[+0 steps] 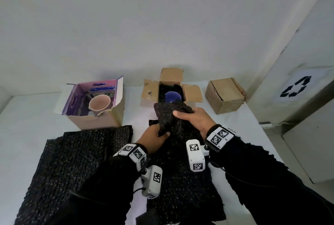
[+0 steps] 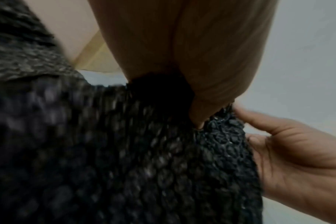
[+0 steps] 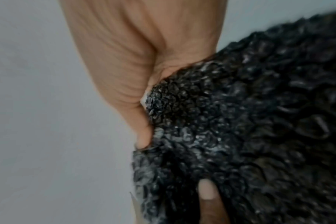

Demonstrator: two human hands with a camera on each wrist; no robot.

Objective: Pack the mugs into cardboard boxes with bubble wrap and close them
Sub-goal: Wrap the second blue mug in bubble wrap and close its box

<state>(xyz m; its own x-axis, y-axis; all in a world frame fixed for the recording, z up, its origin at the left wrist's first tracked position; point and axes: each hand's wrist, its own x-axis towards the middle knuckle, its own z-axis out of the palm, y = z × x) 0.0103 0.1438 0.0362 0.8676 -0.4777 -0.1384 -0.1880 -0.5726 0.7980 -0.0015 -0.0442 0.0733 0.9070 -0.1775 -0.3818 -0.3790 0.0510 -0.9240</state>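
Hands both pinch one black bubble wrap sheet (image 1: 171, 116): left hand (image 1: 153, 138) at its near edge, right hand (image 1: 193, 120) at the far corner, held just in front of the open box (image 1: 191, 92) w/ blue mug (image 1: 172, 96) inside. Sheet hides the box's near flap. Purple box (image 1: 108, 116) w/ pink mug (image 1: 99, 104) at left, closed box (image 1: 226, 96) at right, more wrap (image 1: 72, 161) on table (image 1: 27, 116) near left.

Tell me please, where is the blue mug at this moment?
In the head view the blue mug sits inside the open middle box, on black bubble wrap, between the purple-lined box on the left and the closed box on the right.
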